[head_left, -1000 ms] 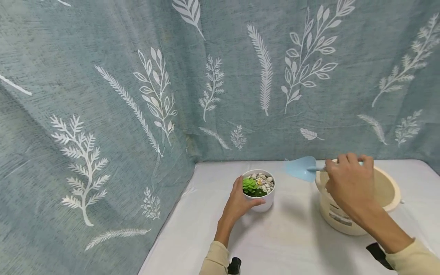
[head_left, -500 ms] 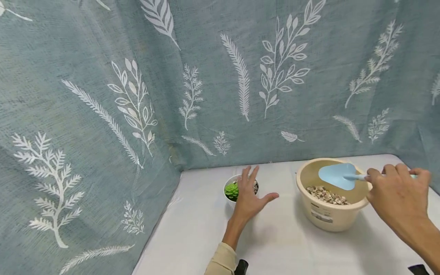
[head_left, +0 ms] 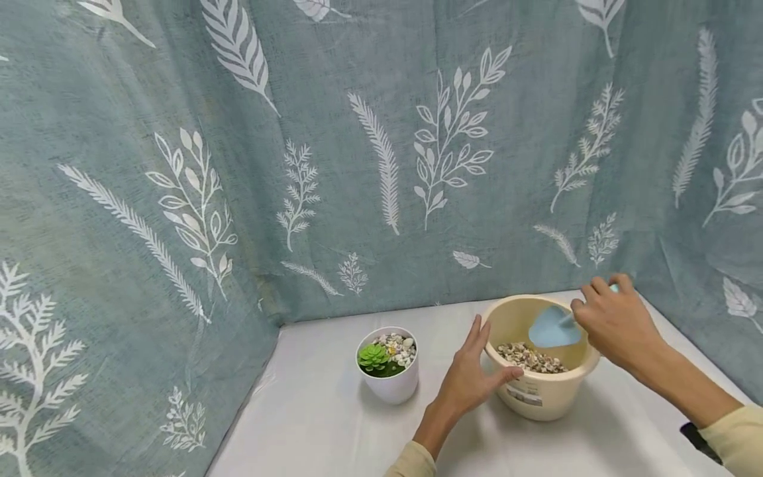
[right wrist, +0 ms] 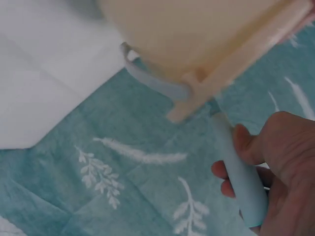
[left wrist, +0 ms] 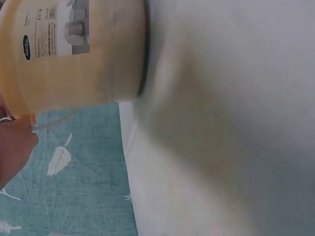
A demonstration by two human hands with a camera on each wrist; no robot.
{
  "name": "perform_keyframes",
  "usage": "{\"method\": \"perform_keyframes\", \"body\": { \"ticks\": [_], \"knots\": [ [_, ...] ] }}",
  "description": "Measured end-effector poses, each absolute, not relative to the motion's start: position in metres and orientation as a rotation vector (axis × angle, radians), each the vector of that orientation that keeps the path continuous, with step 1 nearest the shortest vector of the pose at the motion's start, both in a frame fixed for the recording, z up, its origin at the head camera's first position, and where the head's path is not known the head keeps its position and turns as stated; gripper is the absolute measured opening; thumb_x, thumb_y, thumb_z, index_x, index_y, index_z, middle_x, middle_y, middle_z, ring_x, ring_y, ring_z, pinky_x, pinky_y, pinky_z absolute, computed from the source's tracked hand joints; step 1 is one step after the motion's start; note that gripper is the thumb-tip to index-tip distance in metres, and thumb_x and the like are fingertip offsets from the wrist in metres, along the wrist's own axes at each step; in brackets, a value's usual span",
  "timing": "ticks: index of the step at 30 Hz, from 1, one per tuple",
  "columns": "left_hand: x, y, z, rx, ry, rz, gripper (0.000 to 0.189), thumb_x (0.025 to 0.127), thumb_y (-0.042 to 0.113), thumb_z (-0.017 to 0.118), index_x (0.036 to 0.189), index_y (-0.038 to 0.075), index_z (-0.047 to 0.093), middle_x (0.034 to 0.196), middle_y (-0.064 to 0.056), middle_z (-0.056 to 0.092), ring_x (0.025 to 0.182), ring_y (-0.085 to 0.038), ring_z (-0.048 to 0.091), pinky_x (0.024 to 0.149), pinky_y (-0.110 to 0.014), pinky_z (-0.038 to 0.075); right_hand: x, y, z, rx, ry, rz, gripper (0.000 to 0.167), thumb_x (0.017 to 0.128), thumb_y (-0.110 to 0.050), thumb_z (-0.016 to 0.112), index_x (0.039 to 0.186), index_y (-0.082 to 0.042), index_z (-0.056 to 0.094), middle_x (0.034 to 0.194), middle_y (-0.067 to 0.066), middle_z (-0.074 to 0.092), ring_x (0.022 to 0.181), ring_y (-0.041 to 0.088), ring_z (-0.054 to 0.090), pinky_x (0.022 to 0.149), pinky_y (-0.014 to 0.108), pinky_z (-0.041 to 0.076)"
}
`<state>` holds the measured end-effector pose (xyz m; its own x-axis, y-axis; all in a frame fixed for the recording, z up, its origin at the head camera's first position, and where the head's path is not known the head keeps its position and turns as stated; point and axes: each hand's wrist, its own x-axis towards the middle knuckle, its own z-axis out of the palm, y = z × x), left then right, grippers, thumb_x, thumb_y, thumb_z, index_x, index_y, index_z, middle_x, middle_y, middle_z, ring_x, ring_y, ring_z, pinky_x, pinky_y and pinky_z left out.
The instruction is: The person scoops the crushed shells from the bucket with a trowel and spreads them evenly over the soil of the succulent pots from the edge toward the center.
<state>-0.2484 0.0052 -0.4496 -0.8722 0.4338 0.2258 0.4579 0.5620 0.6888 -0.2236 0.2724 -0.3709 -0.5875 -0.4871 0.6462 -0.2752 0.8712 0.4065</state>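
My right hand (head_left: 616,324) grips a light blue trowel (head_left: 551,326) by its handle, shown up close in the right wrist view as a pale blue handle (right wrist: 241,177). The blade tilts down inside a cream bucket (head_left: 551,397), close over the pebbles (head_left: 530,358) in it. My left hand (head_left: 471,377) holds the bucket at its left rim, thumb at the front and fingers along the side. In the left wrist view that hand (left wrist: 17,147) shows at the rim, beside the labelled wall. Further left, a white pot (head_left: 390,387) carries a green succulent (head_left: 373,356) and pale stones.
White cloth (head_left: 322,424) covers the table. Behind and to the left hangs a blue-green curtain (head_left: 334,199) with white leaf prints. The bucket's grey carrying handle (right wrist: 157,86) hangs at its side in the right wrist view.
My left hand has left the white pot and come right to the bucket's rim. The right hand has moved the trowel across and down into the bucket. The view has turned right.
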Motion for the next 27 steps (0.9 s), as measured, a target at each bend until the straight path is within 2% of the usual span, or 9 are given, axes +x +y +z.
{"method": "perform_keyframes", "body": {
  "ticks": [4,7,9,11,14,17,20,23,27],
  "knots": [
    [-0.246,0.007,-0.455,-0.799,-2.725,-1.239,0.096,0.092,0.056,0.075,0.168,0.022,0.026,0.177,-0.001,0.015,0.157,-0.033,0.037,0.123,-0.050,0.043,-0.246,0.267,-0.385,0.641,-2.161,-0.434,0.040,0.066,0.001,0.090,0.056,-0.010,0.053,0.067,0.012,0.055,0.074,0.031,0.051,0.086,0.055,0.045],
    [-0.245,0.010,-0.458,-0.805,-2.690,-1.236,0.094,0.093,0.056,0.073,0.167,0.019,0.028,0.177,-0.004,0.017,0.156,-0.032,0.039,0.122,-0.047,0.044,-0.260,0.260,-0.393,0.655,-2.206,-0.558,0.041,0.075,-0.004,0.086,0.054,-0.012,0.052,0.067,0.011,0.057,0.073,0.029,0.052,0.084,0.049,0.045],
    [-0.244,0.011,-0.460,-0.802,-2.671,-1.229,0.094,0.092,0.055,0.074,0.166,0.017,0.030,0.176,-0.005,0.019,0.155,-0.032,0.041,0.122,-0.045,0.044,-0.266,0.255,-0.398,0.670,-2.269,-0.622,0.038,0.077,-0.012,0.088,0.056,-0.013,0.056,0.068,0.010,0.060,0.072,0.027,0.052,0.080,0.045,0.043],
    [-0.242,0.012,-0.461,-0.808,-2.661,-1.214,0.093,0.092,0.054,0.074,0.165,0.014,0.032,0.176,-0.007,0.021,0.154,-0.031,0.042,0.121,-0.043,0.045,-0.270,0.251,-0.405,0.677,-2.328,-0.633,0.036,0.076,-0.015,0.090,0.058,-0.014,0.059,0.068,0.009,0.063,0.071,0.026,0.053,0.078,0.042,0.041],
    [-0.240,0.012,-0.462,-0.823,-2.651,-1.197,0.093,0.092,0.055,0.074,0.164,0.012,0.035,0.175,-0.007,0.023,0.154,-0.030,0.043,0.121,-0.042,0.046,-0.270,0.247,-0.416,0.659,-2.388,-0.530,0.036,0.074,-0.011,0.089,0.057,-0.015,0.056,0.063,0.007,0.064,0.068,0.027,0.055,0.078,0.044,0.043],
    [-0.238,0.010,-0.462,-0.824,-2.637,-1.175,0.092,0.091,0.055,0.075,0.163,0.011,0.038,0.175,-0.008,0.025,0.153,-0.031,0.044,0.120,-0.041,0.046,-0.270,0.242,-0.424,0.649,-2.419,-0.412,0.034,0.070,-0.003,0.085,0.057,-0.015,0.056,0.058,0.006,0.064,0.065,0.030,0.060,0.084,0.051,0.051],
    [-0.239,0.006,-0.460,-0.812,-2.630,-1.168,0.092,0.091,0.056,0.075,0.162,0.010,0.039,0.174,-0.009,0.026,0.153,-0.031,0.045,0.120,-0.042,0.046,-0.270,0.235,-0.429,0.634,-2.483,-0.312,0.034,0.066,-0.001,0.083,0.057,-0.016,0.054,0.054,0.003,0.061,0.058,0.027,0.060,0.085,0.058,0.053],
    [-0.240,0.003,-0.459,-0.811,-2.631,-1.175,0.093,0.091,0.056,0.074,0.162,0.009,0.038,0.175,-0.009,0.025,0.153,-0.031,0.044,0.120,-0.042,0.046,-0.267,0.229,-0.429,0.558,-2.593,-0.179,0.038,0.062,-0.001,0.083,0.056,-0.018,0.049,0.051,-0.003,0.054,0.052,0.018,0.050,0.081,0.057,0.050],
    [-0.241,0.003,-0.459,-0.808,-2.627,-1.184,0.092,0.092,0.057,0.073,0.162,0.009,0.038,0.175,-0.009,0.025,0.153,-0.032,0.044,0.121,-0.042,0.046,-0.260,0.223,-0.426,0.434,-2.699,-0.038,0.035,0.063,-0.005,0.080,0.056,-0.020,0.049,0.052,-0.005,0.049,0.054,0.015,0.045,0.073,0.051,0.042]
  ]
}}
